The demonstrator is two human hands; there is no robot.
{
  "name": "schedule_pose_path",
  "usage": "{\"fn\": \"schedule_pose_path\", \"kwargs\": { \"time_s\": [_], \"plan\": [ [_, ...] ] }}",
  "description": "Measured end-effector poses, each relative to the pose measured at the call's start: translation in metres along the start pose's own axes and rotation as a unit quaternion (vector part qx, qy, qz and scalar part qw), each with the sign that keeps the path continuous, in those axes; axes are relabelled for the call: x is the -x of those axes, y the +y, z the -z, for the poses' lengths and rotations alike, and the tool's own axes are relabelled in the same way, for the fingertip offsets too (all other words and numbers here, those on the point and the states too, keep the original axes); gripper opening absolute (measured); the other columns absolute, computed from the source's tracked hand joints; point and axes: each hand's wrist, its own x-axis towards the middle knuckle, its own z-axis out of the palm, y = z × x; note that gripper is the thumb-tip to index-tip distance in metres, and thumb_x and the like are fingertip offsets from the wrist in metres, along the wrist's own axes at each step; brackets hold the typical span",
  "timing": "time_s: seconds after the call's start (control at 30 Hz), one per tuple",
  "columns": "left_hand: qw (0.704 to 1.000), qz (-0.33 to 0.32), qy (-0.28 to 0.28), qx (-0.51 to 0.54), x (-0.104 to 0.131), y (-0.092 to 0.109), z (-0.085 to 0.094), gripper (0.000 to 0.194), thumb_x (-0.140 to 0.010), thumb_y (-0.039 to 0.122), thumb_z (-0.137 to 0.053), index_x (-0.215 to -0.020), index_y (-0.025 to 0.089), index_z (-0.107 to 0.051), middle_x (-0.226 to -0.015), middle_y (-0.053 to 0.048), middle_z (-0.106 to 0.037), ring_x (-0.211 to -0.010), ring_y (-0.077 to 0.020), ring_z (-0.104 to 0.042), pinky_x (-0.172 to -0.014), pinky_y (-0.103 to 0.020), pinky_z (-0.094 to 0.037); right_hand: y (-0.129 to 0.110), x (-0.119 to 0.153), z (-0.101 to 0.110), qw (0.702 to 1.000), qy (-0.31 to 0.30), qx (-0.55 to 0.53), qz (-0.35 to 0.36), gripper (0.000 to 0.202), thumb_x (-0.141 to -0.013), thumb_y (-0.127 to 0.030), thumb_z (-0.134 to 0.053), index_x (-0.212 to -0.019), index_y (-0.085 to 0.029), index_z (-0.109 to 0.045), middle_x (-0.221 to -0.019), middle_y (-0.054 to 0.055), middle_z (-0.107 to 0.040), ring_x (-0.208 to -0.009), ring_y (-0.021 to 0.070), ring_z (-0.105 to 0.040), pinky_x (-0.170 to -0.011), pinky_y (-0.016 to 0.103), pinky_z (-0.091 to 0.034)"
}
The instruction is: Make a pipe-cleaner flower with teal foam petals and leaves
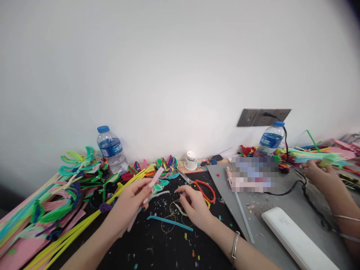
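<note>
My left hand (pixel 136 195) is closed on a pale pink pipe cleaner (pixel 156 176), one end sticking up past the fingertips and the other hanging below the palm. A whitish pipe cleaner piece (pixel 161 194) shows just right of those fingers. My right hand (pixel 194 207) hovers low over the black mat (pixel 157 247), its fingers loosely curled and apart with nothing visible between them. Below its fingertips lie a short white piece (pixel 180 209), thin rubber bands (pixel 165 225) and a blue pipe cleaner (pixel 170 222). Scissors with orange handles (pixel 206 191) rest behind this hand.
Bundles of coloured pipe cleaners (pixel 70 202) crowd the left side beside a water bottle (pixel 111 150). A paper cup (pixel 191 161) stands by the wall. On the right are a grey board (pixel 242 217), a white case (pixel 295 236), a black cable and another person's hand (pixel 322 176).
</note>
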Motion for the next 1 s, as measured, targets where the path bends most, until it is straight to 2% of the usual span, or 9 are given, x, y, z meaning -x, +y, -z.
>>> {"fn": "schedule_pose_path", "kwargs": {
  "time_s": [0.1, 0.2, 0.27, 0.4, 0.57, 0.67, 0.8, 0.9, 1.0],
  "plan": [
    [0.976, 0.075, -0.106, 0.175, 0.007, -0.005, -0.023, 0.03, -0.079, 0.043, -0.054, -0.088, 0.015, -0.061, -0.059, 0.005, -0.04, -0.049, -0.0069, -0.033, -0.046, -0.018, -0.031, -0.006, 0.004, -0.001, 0.998, -0.035, -0.052, 0.02, 0.012, -0.083, -0.018, -0.046, -0.094, -0.017, -0.053, -0.056, -0.006, -0.041, -0.05, 0.0091, -0.038, -0.05, 0.02, -0.03],
    [0.957, 0.112, -0.148, 0.223, 0.009, -0.018, -0.04, 0.026, -0.076, 0.04, -0.059, -0.08, 0.014, -0.062, -0.058, 0.004, -0.043, -0.05, -0.0065, -0.036, -0.047, -0.017, -0.031, -0.008, 0.005, -0.004, 0.997, -0.039, -0.065, 0.016, 0.005, -0.083, -0.02, -0.048, -0.084, -0.017, -0.053, -0.055, -0.006, -0.039, -0.049, 0.0085, -0.035, -0.049, 0.021, -0.027],
    [0.953, 0.11, -0.162, 0.231, 0.009, -0.026, -0.047, 0.027, -0.076, 0.04, -0.059, -0.073, 0.014, -0.061, -0.059, 0.003, -0.047, -0.051, -0.0072, -0.039, -0.048, -0.018, -0.034, -0.006, 0.005, -0.006, 0.998, -0.021, -0.063, 0.001, 0.012, -0.084, -0.023, -0.047, -0.074, -0.018, -0.049, -0.055, -0.006, -0.038, -0.049, 0.0083, -0.033, -0.049, 0.021, -0.026],
    [0.958, 0.095, -0.171, 0.208, 0.009, -0.037, -0.052, 0.029, -0.076, 0.042, -0.058, -0.072, 0.013, -0.061, -0.061, 0.001, -0.052, -0.056, -0.0091, -0.045, -0.053, -0.02, -0.039, -0.003, 0.004, -0.008, 0.992, -0.011, -0.113, -0.051, 0.017, -0.085, -0.025, -0.047, -0.069, -0.018, -0.045, -0.055, -0.006, -0.036, -0.05, 0.0083, -0.032, -0.048, 0.021, -0.025],
    [0.97, 0.082, -0.183, 0.137, 0.01, -0.044, -0.053, 0.033, -0.076, 0.043, -0.056, -0.071, 0.011, -0.063, -0.06, -0.001, -0.057, -0.054, -0.0101, -0.045, -0.052, -0.021, -0.035, -0.004, 0.003, -0.009, 0.96, -0.021, -0.253, -0.117, 0.009, -0.083, -0.025, -0.049, -0.079, -0.018, -0.047, -0.057, -0.006, -0.041, -0.05, 0.0083, -0.038, -0.049, 0.02, -0.032],
    [0.971, 0.079, -0.186, 0.127, 0.008, -0.047, -0.053, 0.029, -0.073, 0.04, -0.061, -0.078, 0.011, -0.065, -0.064, -0.002, -0.059, -0.056, -0.0109, -0.045, -0.052, -0.021, -0.033, -0.003, 0.002, -0.009, 0.953, -0.032, -0.27, -0.133, 0.012, -0.082, -0.026, -0.051, -0.075, -0.017, -0.048, -0.054, -0.006, -0.042, -0.046, 0.0075, -0.037, -0.045, 0.019, -0.03],
    [0.975, 0.076, -0.157, 0.134, 0.007, -0.05, -0.053, 0.025, -0.067, 0.036, -0.068, -0.076, 0.012, -0.066, -0.062, 0.002, -0.052, -0.057, -0.0091, -0.039, -0.053, -0.02, -0.029, 0.001, 0.0, -0.008, 0.95, -0.044, -0.275, -0.143, 0.016, -0.08, -0.026, -0.053, -0.069, -0.017, -0.047, -0.049, -0.007, -0.041, -0.042, 0.0069, -0.036, -0.042, 0.019, -0.026],
    [0.971, 0.106, -0.134, 0.166, 0.008, -0.049, -0.051, 0.026, -0.07, 0.038, -0.065, -0.072, 0.012, -0.065, -0.058, 0.004, -0.044, -0.055, -0.0079, -0.034, -0.051, -0.019, -0.027, 0.002, -0.002, -0.005, 0.939, -0.044, -0.31, -0.142, 0.018, -0.08, -0.028, -0.054, -0.068, -0.017, -0.045, -0.045, -0.008, -0.039, -0.04, 0.0066, -0.034, -0.042, 0.019, -0.024],
    [0.962, 0.131, -0.11, 0.214, 0.009, -0.049, -0.05, 0.029, -0.071, 0.041, -0.063, -0.074, 0.012, -0.065, -0.058, 0.003, -0.045, -0.055, -0.0083, -0.036, -0.052, -0.019, -0.03, 0.001, -0.003, -0.001, 0.927, -0.034, -0.342, -0.152, 0.021, -0.08, -0.03, -0.054, -0.068, -0.018, -0.043, -0.044, -0.009, -0.038, -0.039, 0.0059, -0.031, -0.042, 0.019, -0.024]
  ]
}}
